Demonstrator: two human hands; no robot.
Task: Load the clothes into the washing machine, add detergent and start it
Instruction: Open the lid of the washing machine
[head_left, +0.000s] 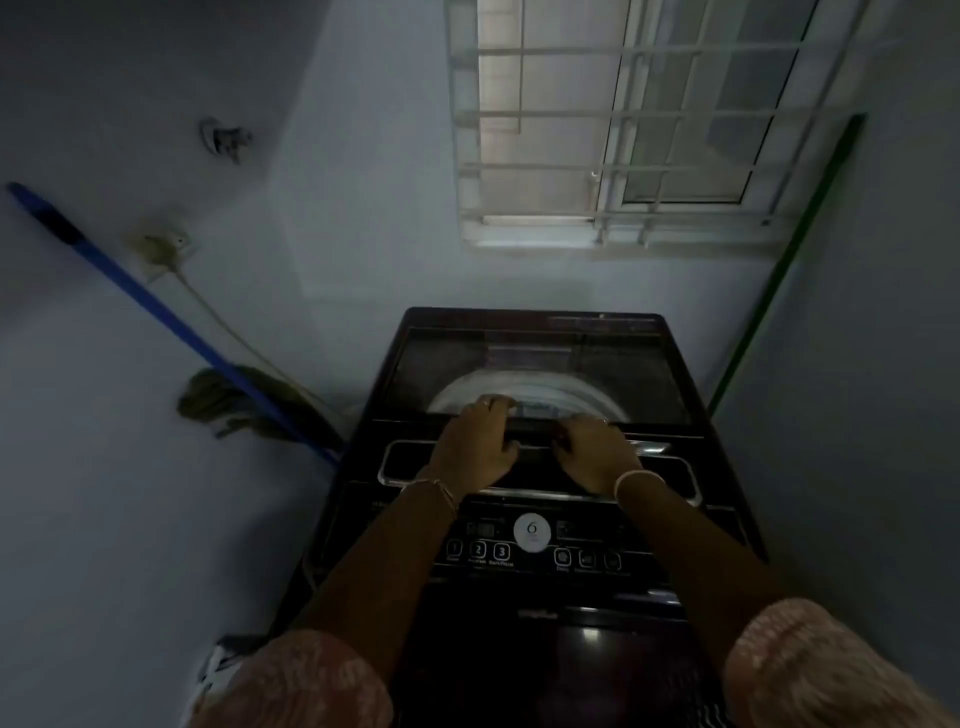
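Progress: early, by the look of it. Lid (540, 364) of washing machine (597, 639) down, control panel (535, 551) unlit, so loading, detergent and start probably all left.
Hands: left hand (475, 441) and right hand (597, 452) side by side at lower centre, fingers curled over the lid's front handle (535, 428).
Drum (530, 388): pale ring behind the glass; contents too dim to tell.
Clothes, detergent: none in view.
Nearby: mop (156, 306) at left.
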